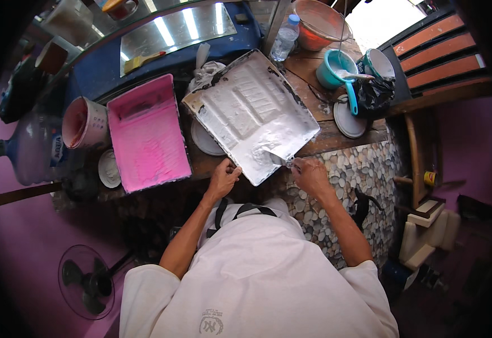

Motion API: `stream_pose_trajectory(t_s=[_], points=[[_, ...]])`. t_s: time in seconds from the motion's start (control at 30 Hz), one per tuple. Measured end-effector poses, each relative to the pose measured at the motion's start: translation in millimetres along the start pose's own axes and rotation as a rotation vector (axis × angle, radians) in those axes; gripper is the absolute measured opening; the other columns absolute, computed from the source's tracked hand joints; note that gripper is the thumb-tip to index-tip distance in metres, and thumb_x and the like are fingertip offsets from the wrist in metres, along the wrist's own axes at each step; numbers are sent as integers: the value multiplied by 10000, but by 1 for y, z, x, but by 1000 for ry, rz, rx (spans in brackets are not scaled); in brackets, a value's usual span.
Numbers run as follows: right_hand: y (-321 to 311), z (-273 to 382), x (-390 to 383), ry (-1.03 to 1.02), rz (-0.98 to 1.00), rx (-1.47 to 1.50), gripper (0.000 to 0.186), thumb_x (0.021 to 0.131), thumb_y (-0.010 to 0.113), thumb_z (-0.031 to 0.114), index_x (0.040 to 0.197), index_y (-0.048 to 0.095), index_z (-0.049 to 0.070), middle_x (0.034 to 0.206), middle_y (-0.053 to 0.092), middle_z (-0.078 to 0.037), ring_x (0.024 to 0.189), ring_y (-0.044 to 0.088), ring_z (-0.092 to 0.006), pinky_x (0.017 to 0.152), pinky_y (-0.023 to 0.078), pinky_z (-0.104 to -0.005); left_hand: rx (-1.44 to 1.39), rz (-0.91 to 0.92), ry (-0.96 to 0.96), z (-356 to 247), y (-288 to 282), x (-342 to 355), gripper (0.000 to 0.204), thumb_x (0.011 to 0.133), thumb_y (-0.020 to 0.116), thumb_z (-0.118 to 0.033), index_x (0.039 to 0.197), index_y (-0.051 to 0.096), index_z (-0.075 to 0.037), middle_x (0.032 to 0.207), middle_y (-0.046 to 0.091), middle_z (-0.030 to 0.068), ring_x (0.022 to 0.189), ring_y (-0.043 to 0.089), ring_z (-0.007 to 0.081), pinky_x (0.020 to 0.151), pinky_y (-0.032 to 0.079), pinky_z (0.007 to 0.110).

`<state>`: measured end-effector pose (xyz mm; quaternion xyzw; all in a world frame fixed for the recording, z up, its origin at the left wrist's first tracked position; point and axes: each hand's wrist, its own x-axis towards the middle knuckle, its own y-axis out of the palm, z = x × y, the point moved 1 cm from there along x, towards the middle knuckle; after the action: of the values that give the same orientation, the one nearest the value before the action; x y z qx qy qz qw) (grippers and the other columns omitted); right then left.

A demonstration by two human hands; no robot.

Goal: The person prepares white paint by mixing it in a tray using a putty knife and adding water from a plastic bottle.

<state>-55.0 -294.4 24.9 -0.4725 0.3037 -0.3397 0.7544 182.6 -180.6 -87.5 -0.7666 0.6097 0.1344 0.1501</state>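
Note:
A paint tray (240,107), its ribbed inside coated in white paint, lies tilted across the worktable before me. My left hand (223,179) is closed on the tray's near left edge, with the thumb over the rim. In my right hand (312,176) is a putty knife (279,158), gripped by its handle. Its blade rests in the wet white paint at the tray's near right corner. Left of this tray lies a pink paint tray (149,132), smeared with pink paint. A round lid (205,138) is partly covered by the white-coated tray.
On the right stand a teal dipper (331,70), a black plastic bag (376,93) and a round lid (349,119). Behind are a water bottle (285,39) and an orange basin (319,25). A paint bucket (91,125) and large water jug (32,149) stand left.

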Motion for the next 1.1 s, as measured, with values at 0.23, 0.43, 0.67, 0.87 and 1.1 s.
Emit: stream_pose_trajectory(t_s=[0.23, 0.43, 0.67, 0.87, 1.1], points=[[1, 6, 3, -34, -23, 24, 159, 814, 571, 180, 826, 642, 38, 781, 648, -189, 760, 641, -363, 704, 501, -470, 11, 17, 6, 4, 0, 2, 228, 894, 631, -194, 974, 571, 11, 775, 621, 74, 650, 590, 114, 581, 504, 261], [-14, 2, 2, 132, -6, -41, 212, 789, 630, 190, 951, 674, 59, 859, 677, -168, 823, 630, -360, 780, 494, -462, 35, -3, -9, 5, -1, 0, 236, 895, 630, -205, 980, 573, 8, 774, 616, 67, 645, 586, 108, 589, 507, 252], [34, -16, -8, -77, -184, 122, 221, 764, 635, 215, 862, 667, 20, 754, 655, -196, 703, 636, -384, 690, 513, -458, 25, 23, -15, -2, -1, 1, 227, 898, 631, -197, 958, 567, 12, 799, 636, 72, 691, 591, 108, 610, 511, 257], [41, 13, -24, 445, 94, 545, 256, 759, 622, 215, 851, 699, -12, 705, 661, -183, 654, 664, -283, 641, 521, -370, 22, 42, -23, 3, -1, 1, 226, 900, 627, -188, 980, 564, 15, 817, 635, 72, 704, 590, 105, 616, 513, 257], [69, 28, -45, 629, -4, 851, 215, 820, 630, 154, 871, 682, -48, 670, 659, -104, 593, 637, -143, 562, 493, -283, 0, 36, -11, 0, 0, -1, 222, 908, 616, -188, 983, 558, 13, 817, 637, 77, 695, 595, 109, 624, 509, 257]])
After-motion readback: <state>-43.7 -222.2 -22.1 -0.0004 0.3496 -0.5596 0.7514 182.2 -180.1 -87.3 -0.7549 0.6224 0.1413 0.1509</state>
